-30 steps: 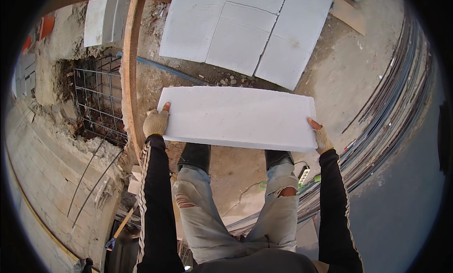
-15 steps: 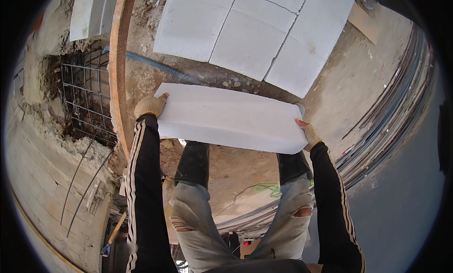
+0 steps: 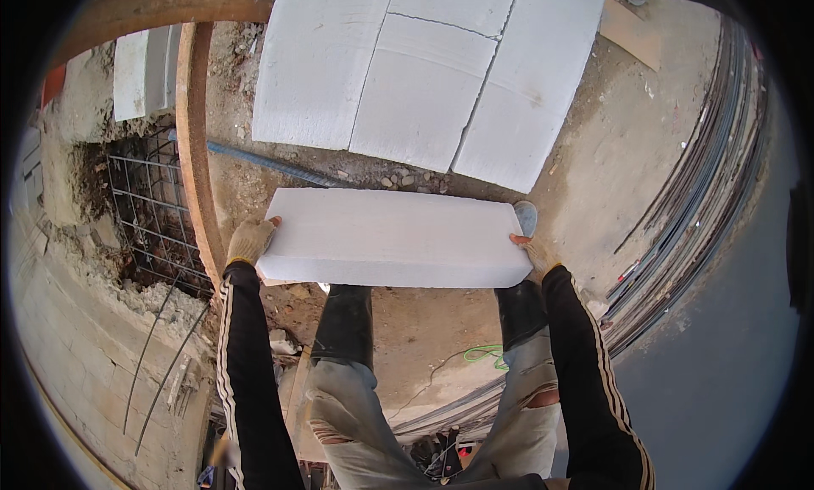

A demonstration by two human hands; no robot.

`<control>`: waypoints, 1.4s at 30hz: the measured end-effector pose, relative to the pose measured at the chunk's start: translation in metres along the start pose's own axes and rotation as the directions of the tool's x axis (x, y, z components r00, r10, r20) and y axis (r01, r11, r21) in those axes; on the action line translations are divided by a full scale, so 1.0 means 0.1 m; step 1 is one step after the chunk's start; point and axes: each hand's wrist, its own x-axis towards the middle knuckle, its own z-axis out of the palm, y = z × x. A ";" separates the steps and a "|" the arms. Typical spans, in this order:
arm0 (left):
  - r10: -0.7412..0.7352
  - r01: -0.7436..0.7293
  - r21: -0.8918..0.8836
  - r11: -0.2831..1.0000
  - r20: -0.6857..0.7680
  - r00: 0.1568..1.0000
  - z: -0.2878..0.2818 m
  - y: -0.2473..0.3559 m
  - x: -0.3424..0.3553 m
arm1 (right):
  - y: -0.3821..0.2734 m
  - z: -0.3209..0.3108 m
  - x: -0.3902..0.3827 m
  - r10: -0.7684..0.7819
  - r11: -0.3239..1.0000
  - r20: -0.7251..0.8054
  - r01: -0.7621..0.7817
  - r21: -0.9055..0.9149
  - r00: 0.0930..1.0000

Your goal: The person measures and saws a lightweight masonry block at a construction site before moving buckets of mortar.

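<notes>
While gripped at each end by left hand (image 3: 248, 241) and right hand (image 3: 532, 251), white foam slab (image 3: 394, 237) held level, near laid slabs (image 3: 424, 66) farther off.

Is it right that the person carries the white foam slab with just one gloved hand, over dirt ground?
Not quite. The head view shows both hands on the white foam slab: the left hand grips its left end and the right hand its right end. The rest holds: both are gloved, over dirt ground.

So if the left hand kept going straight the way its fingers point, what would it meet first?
The left hand points inward against the end of the white foam block it grips, so it meets that block at once, and the right hand holds the far end.
</notes>
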 end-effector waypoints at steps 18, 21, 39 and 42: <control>-0.512 0.309 -0.600 0.738 -0.199 0.836 0.53 0.29 -0.67 | 0.67 -0.01 0.40 -0.208 0.776 -0.144 0.074 -0.627 0.968; -0.495 0.276 -0.616 0.738 -0.215 0.842 0.56 0.34 -0.80 | 0.56 0.16 0.13 -0.208 0.716 -0.187 0.019 -0.698 0.960; -0.274 -0.123 -0.709 -0.694 0.102 0.956 0.62 3.05 0.86 | 0.10 0.53 -0.07 -0.663 0.635 -0.136 0.457 -0.623 0.736; -0.375 -0.268 -0.554 -0.788 0.087 0.923 0.88 3.28 1.06 | -0.21 0.47 -0.38 -0.664 0.653 -0.049 0.546 -0.524 0.746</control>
